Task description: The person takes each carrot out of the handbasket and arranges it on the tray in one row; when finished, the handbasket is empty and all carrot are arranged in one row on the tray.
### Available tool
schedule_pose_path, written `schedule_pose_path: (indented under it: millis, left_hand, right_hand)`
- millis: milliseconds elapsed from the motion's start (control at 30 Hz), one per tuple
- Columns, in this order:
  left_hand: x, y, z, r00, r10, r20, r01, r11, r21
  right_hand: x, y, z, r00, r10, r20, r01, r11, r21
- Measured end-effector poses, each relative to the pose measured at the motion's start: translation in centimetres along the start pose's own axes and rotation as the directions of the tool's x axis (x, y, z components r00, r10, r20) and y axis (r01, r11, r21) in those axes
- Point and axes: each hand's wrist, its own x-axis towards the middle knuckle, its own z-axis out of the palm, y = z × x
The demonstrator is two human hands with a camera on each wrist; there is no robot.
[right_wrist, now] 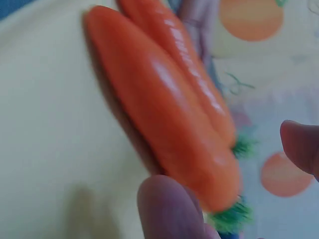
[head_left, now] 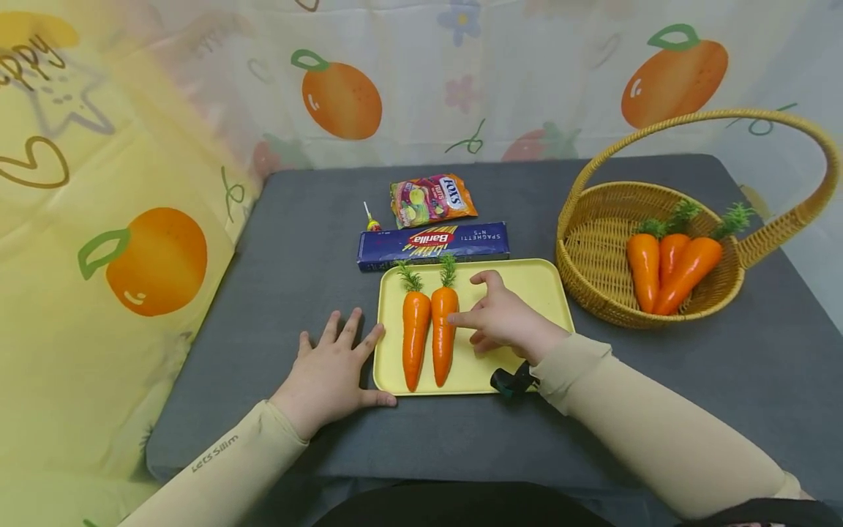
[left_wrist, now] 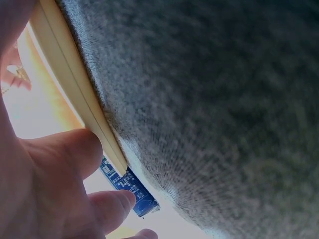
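Two orange carrots with green tops lie side by side on the left half of a yellow tray; the left carrot (head_left: 416, 340) and the right carrot (head_left: 444, 337) point toward the person. My right hand (head_left: 510, 318) is over the tray, its thumb at the right carrot (right_wrist: 164, 109) and its fingers apart, gripping nothing. My left hand (head_left: 329, 373) rests spread on the grey table, with fingers touching the tray's left edge (left_wrist: 75, 74).
A wicker basket (head_left: 596, 256) holding several carrots stands at the right. Behind the tray (head_left: 540, 282) lie a blue spaghetti box (head_left: 477, 241), a candy bag (head_left: 431, 201) and a lollipop (head_left: 372, 223). A dark object (head_left: 510, 382) is by the right wrist.
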Motion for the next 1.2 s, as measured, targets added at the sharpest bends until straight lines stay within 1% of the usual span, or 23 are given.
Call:
schedule_pose_path:
  millis: [200,267,367,433,533,600,733,800,833,900,967,1067,1133,1167,1200]
  left_hand:
    - [0.0,0.0,0.0,1.000,-0.006,0.001,0.006,1.000,0.010]
    - [0.1,-0.1,0.1,1.000,-0.010,0.004,0.010,1.000,0.009]
    - [0.1,-0.1,0.2,1.000,-0.011,0.005,0.011,1.000,0.009]
    - [0.1,-0.1,0.2,1.000,-0.010,0.004,0.010,1.000,0.008]
    - [0.1,0.0,0.2,1.000,-0.005,-0.001,0.005,1.000,0.009]
    - [0.0,0.1,0.1,1.000,-0.004,-0.004,0.004,1.000,0.010]
    - [0.0,0.1,0.0,1.000,0.001,-0.007,-0.001,1.000,0.017]
    - [-0.1,0.1,-0.1,1.000,0.001,-0.005,-0.001,1.000,0.019]
    - [-0.1,0.1,-0.1,1.000,0.002,-0.005,-0.002,1.000,0.018]
    - [-0.1,0.1,-0.2,1.000,0.003,-0.001,-0.003,1.000,0.012]
    - [-0.1,0.1,-0.2,1.000,0.002,0.004,-0.002,1.000,0.011]
    - [0.0,0.1,-0.1,1.000,-0.003,0.011,0.003,1.000,0.010]
    - [0.0,0.1,-0.1,1.000,-0.008,0.014,0.008,1.000,0.010]
    - [0.1,0.1,-0.1,1.000,-0.009,0.013,0.008,1.000,0.010]
    - [0.1,0.1,-0.1,1.000,-0.009,0.013,0.009,1.000,0.010]
  right_hand:
    - [-1.9,-1.3,-3.5,0.999,-0.023,0.024,0.021,0.997,0.080]
    - [-2.7,-1.7,-4.7,0.998,-0.045,0.038,0.041,0.992,0.116]
    - [-3.9,-2.2,-6.8,0.994,-0.099,0.048,0.089,0.981,0.173]
    - [-4.6,-2.3,-8.4,0.989,-0.141,0.050,0.127,0.965,0.228]
    - [-5.3,-2.1,-11.1,0.982,-0.181,0.044,0.158,0.933,0.322]
    - [-5.5,-1.8,-13.3,0.981,-0.189,0.045,0.158,0.912,0.379]
    - [-5.7,-0.8,-18.3,0.981,-0.183,0.065,0.128,0.863,0.489]
    - [-5.7,-0.2,-20.7,0.981,-0.177,0.078,0.107,0.833,0.543]
    - [-5.6,0.2,-21.9,0.981,-0.175,0.088,0.092,0.808,0.582]
    - [-5.5,1.0,-23.9,0.981,-0.165,0.098,0.067,0.774,0.629]
    - [-5.3,1.8,-25.7,0.984,-0.139,0.111,0.030,0.743,0.669]
    - [-5.1,3.0,-27.7,0.982,-0.115,0.148,-0.030,0.682,0.731]
    - [-5.3,3.8,-28.8,0.981,-0.099,0.167,-0.072,0.615,0.785]
    - [-5.4,4.2,-29.3,0.982,-0.085,0.171,-0.095,0.563,0.821]
    - [-5.6,4.7,-29.8,0.982,-0.074,0.173,-0.110,0.522,0.846]
